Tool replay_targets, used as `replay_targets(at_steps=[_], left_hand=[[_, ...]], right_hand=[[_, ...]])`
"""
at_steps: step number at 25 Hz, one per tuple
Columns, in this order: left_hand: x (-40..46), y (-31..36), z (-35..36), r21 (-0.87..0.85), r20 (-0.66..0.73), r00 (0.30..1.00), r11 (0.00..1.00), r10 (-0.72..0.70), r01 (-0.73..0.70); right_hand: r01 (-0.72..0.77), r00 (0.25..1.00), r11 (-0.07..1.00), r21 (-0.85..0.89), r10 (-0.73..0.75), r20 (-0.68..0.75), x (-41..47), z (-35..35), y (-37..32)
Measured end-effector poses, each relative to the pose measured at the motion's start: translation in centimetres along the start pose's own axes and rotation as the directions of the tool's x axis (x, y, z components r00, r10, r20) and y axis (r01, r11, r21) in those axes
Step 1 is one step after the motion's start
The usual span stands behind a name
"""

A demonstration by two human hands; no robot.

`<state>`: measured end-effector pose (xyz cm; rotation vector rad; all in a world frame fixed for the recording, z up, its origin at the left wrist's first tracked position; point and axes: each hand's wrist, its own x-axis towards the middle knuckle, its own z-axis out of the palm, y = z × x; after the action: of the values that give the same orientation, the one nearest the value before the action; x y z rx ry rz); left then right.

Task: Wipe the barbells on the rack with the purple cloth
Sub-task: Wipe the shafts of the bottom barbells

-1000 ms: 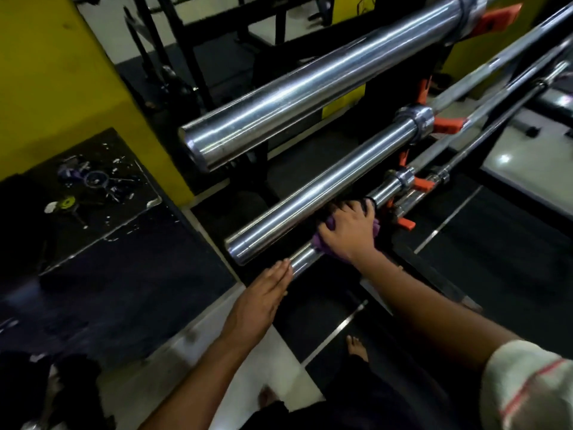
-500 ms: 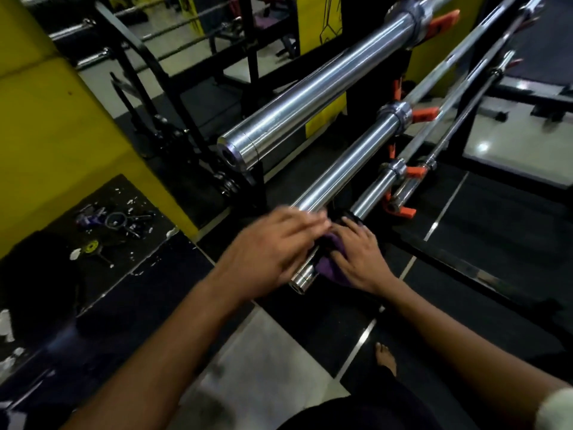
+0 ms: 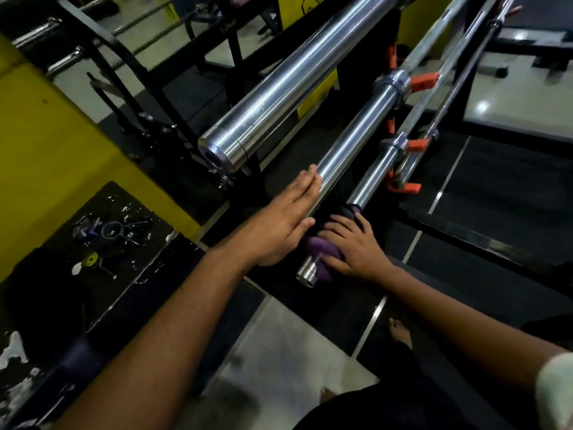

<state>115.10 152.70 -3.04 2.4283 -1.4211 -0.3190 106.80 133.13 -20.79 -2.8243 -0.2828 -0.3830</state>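
Three chrome barbell sleeves lie stacked on a black rack with orange hooks (image 3: 424,80): a thick top barbell (image 3: 288,88), a middle barbell (image 3: 356,131) and a low barbell (image 3: 373,175). My right hand (image 3: 353,248) grips the purple cloth (image 3: 316,248) wrapped round the low barbell close to its bare end (image 3: 307,274). My left hand (image 3: 286,218) lies flat with straight fingers on the near end of the middle barbell, covering that end.
A yellow wall (image 3: 46,156) and a dark paint-spotted slab (image 3: 102,243) with small bits on it stand to the left. Thin bars (image 3: 455,66) run off to the upper right. Black floor mats and pale tiles (image 3: 279,352) lie below, with my bare toes (image 3: 400,332) showing.
My right hand slid the cloth down the low barbell toward its near end. My left hand rose from below that bar's end and came to rest flat on the middle barbell.
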Motion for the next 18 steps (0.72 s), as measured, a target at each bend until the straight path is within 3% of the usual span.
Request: replay_targets(at_steps=[2,3,7,9,12,14,16,18], left_hand=[[0.0,0.0,0.0,-0.025,-0.018,1.0,1.0,0.008,-0.008],[0.0,0.1,0.0,-0.044,-0.027,1.0,0.999,0.003,-0.004],[0.0,0.1,0.1,-0.071,-0.055,0.998,0.997,-0.009,0.005],[0.0,0.1,0.3,-0.071,-0.055,0.998,0.997,-0.004,0.0],[0.0,0.2,0.2,-0.011,-0.052,0.999,1.0,0.008,-0.009],[-0.3,0.9,0.1,0.221,-0.117,0.992,0.975,0.043,-0.016],[-1.3,3.0,1.2,0.38,-0.261,0.943,0.92,0.204,-0.094],[-3.4,6.7,4.5,0.246,-0.38,0.888,0.953,0.26,-0.174]], right_hand=[[-0.171,0.985,0.985,-0.018,0.171,0.024,2.4,-0.4,-3.5],[-0.16,0.986,0.987,-0.032,0.161,0.047,2.8,-0.3,-5.6],[0.208,0.961,0.975,0.083,-0.22,0.166,-1.6,0.1,-7.5],[0.198,0.947,0.913,0.358,-0.272,0.172,-4.2,-1.0,-5.9],[-0.152,0.951,0.75,0.644,-0.066,0.301,-6.4,-4.6,-4.7],[-0.341,0.937,0.59,0.732,0.146,0.319,-6.3,-7.7,-4.3],[-0.456,0.873,0.375,0.807,0.367,0.322,-5.7,-10.7,-4.4],[-0.477,0.789,0.217,0.852,0.532,0.307,-5.4,-13.0,-4.5]])
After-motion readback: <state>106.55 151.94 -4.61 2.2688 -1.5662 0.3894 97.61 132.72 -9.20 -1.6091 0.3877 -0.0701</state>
